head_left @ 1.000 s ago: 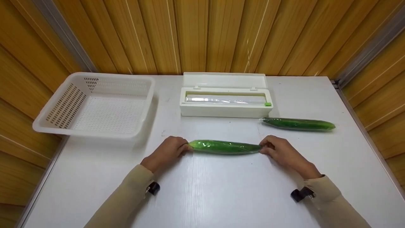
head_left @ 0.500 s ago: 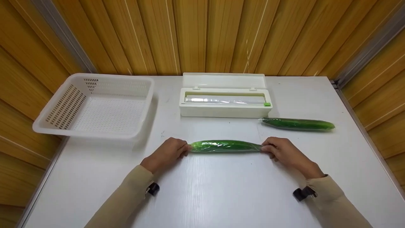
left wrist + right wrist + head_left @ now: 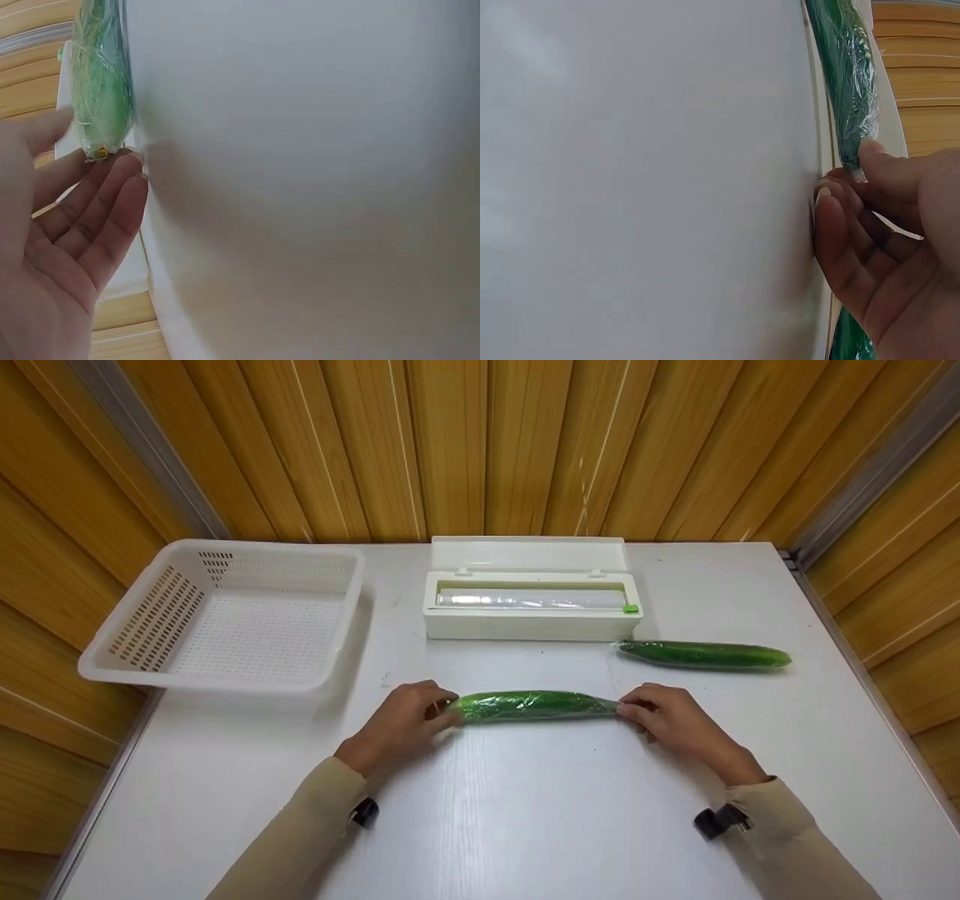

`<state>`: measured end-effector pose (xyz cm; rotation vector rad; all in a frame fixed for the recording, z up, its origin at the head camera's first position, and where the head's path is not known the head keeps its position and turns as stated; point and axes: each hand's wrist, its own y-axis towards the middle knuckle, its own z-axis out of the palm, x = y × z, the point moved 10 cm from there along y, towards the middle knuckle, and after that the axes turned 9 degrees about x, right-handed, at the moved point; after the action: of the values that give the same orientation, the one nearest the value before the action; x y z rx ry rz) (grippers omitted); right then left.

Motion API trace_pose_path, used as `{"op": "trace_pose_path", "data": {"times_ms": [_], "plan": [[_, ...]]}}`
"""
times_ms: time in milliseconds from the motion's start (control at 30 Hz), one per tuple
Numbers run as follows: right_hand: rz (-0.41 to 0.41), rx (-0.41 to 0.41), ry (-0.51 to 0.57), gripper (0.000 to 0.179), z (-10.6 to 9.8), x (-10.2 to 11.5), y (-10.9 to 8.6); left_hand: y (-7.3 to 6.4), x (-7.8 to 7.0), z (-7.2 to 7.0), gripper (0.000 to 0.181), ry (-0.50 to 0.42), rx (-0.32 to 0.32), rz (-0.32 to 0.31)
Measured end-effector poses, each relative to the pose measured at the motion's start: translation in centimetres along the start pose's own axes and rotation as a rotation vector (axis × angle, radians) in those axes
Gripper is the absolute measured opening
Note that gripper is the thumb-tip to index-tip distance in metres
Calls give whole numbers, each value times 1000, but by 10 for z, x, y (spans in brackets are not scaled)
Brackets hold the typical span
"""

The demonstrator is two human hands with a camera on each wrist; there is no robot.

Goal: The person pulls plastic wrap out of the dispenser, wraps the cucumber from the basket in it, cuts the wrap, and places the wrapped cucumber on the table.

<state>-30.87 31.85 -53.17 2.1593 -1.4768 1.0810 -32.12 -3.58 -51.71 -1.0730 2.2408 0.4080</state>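
A green cucumber [image 3: 534, 705] wrapped in cling film lies crosswise on the white table in the head view. At its right end my right hand [image 3: 664, 716] pinches the twisted film between thumb and index finger, clearest in the right wrist view. My left hand [image 3: 409, 716] is at the other end. There, in the left wrist view, the fingers [image 3: 112, 217] touch the cucumber's tip from below, while the blurred thumb stands apart from it. Behind and to the right lies a second film-wrapped cucumber [image 3: 705, 655], which neither hand touches.
A white cling film box [image 3: 532, 626] with its lid up stands at the back, a film roll [image 3: 525, 598] and green slider inside. At the left is a white perforated basket [image 3: 202, 682]. Wood-pattern walls [image 3: 450, 442] enclose the table.
My left thumb and fingers have parted from their pinch on the cucumber's left end. The cucumber has turned slightly, and my right hand keeps its hold after shifting a little to the right.
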Motion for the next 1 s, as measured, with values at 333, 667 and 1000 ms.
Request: {"op": "trace_pose_path", "data": {"times_ms": [333,667,1000], "plan": [[-67,-61,-127,19,-4,10,-1,-2,-12,-6,30,129,-65,105],[-73,-92,-193,17,-8,12,-3,2,-16,-6,18,167,-82,111],[-49,-118,-211,16,-21,5,-9,20,-17,5,23,34,-3,63]]}}
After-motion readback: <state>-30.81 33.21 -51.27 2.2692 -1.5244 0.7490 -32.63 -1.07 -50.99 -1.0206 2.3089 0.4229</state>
